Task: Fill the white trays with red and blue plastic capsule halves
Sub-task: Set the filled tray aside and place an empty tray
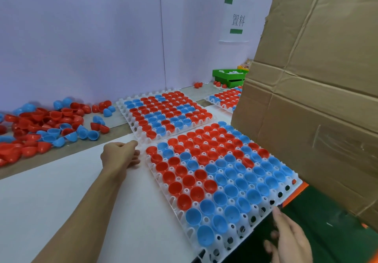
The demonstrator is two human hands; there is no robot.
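White plastic grid tray [272,211], nearly filled with red and blue capsule halves, is lying nearest me while my left hand [120,155], fingers loosely curled and holding nothing, is resting beside its far corner and my right hand [290,240], fingers relaxed, is reaching toward its near edge, probably to shift it.

Three white trays [141,131], two hands [120,155]
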